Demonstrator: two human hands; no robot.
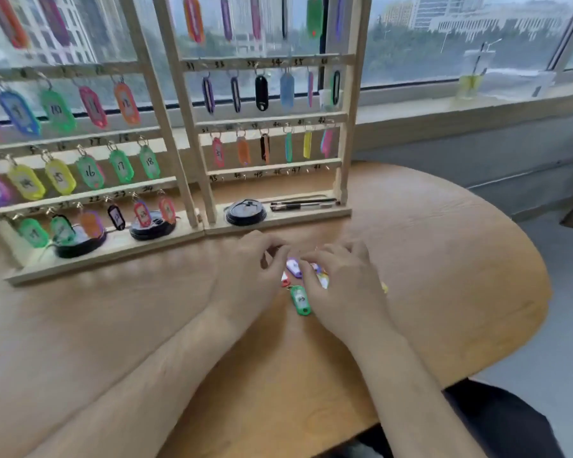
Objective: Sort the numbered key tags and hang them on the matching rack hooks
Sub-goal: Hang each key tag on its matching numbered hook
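Observation:
A small heap of loose key tags lies on the wooden table (427,259) between my hands: a green tag (300,299) nearest me, a purple tag (293,267) and a red tag (285,280) partly hidden. My left hand (252,272) rests over the heap's left side with curled fingers. My right hand (341,279) covers its right side, fingertips on the tags. Whether either hand pinches a tag is hidden. Behind stands the wooden rack (186,133) with numbered hooks, most holding coloured tags. The bottom right row (268,173), numbered in the forties, has bare hooks.
Black lids (245,213) and pens (303,204) lie on the rack's base. A drink cup with a straw (473,74) stands on the windowsill at the back right. The table's rounded edge runs along the right.

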